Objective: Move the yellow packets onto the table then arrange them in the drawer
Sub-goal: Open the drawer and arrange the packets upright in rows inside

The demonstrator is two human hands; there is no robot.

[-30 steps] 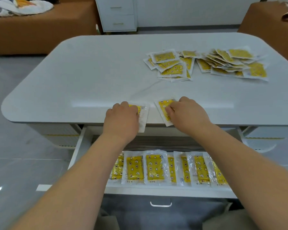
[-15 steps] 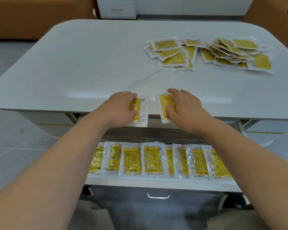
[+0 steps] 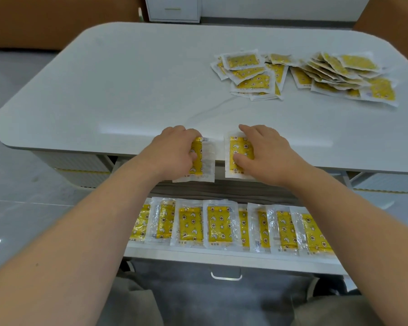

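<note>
My left hand (image 3: 174,149) holds one yellow packet (image 3: 204,161) at the white table's (image 3: 127,90) near edge, the packet hanging over the edge. My right hand (image 3: 266,151) holds a second yellow packet (image 3: 238,149) just to the right, also overhanging. Below them the open drawer (image 3: 222,257) carries a row of several yellow packets (image 3: 218,223) laid side by side, overlapping. A loose heap of several more yellow packets (image 3: 302,75) lies on the table at the far right.
A white cabinet with drawers (image 3: 173,8) stands beyond the table. Brown upholstered seats (image 3: 45,22) sit at the far left and far right. My knees are under the drawer, whose handle (image 3: 226,276) faces me.
Both hands have dragged their packets toward me, so the packets now hang further over the table edge. The camera tilted down and more of the drawer row shows.
</note>
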